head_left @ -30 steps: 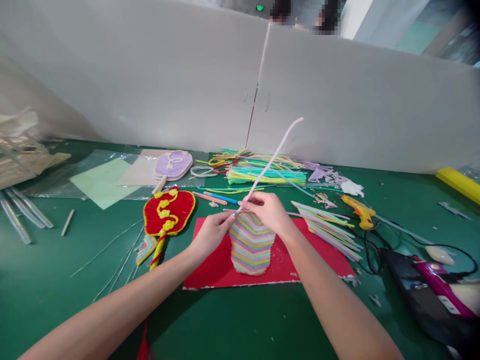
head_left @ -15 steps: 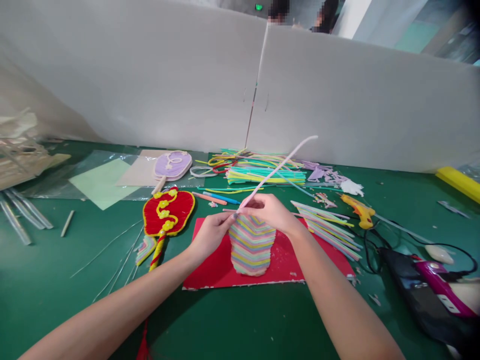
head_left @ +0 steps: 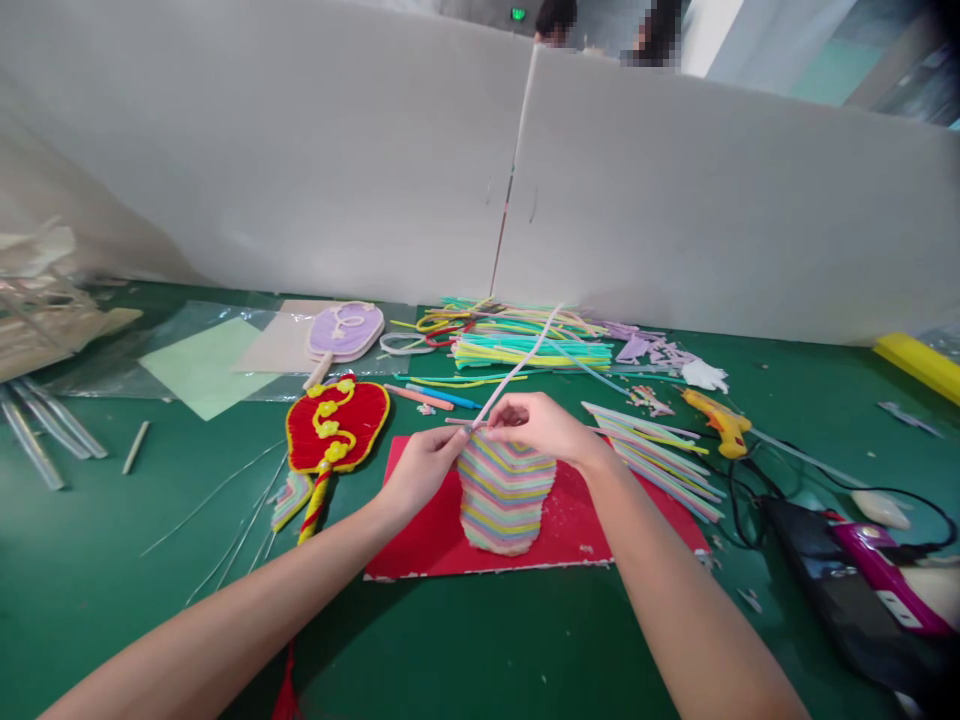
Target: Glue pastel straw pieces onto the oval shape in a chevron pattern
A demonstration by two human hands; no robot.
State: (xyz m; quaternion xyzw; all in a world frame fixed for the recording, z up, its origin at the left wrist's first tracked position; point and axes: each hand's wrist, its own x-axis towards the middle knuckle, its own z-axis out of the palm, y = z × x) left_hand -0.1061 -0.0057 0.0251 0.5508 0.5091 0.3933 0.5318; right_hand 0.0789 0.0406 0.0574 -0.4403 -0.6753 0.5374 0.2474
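Note:
A pale pink pipe cleaner [head_left: 517,367] slants up and away to the right, its lower end pinched between the thumb and finger of my left hand [head_left: 426,465]. Just right of that end, my right hand [head_left: 546,428] has its fingertips closed together at the top edge of a striped pipe-cleaner panel [head_left: 504,500]. What sits between those fingertips is hidden. Zigzag bands of pink, yellow, pale green and blue-grey make up the panel, which lies on a red board [head_left: 577,520]. Both hands cover part of its top edge.
A red fan [head_left: 307,420] with yellow flowers and a lilac fan [head_left: 352,330] lie to the left. Bundled pipe cleaners [head_left: 532,350] lie behind, loose ones [head_left: 660,460] at right. A yellow glue gun [head_left: 718,420], cables and a purple-black device [head_left: 870,570] occupy the right side.
The pipe cleaner's free end has dropped and swung left. My right fingertips have shifted slightly right, away from my left hand, and the panel's right edge has moved a little right.

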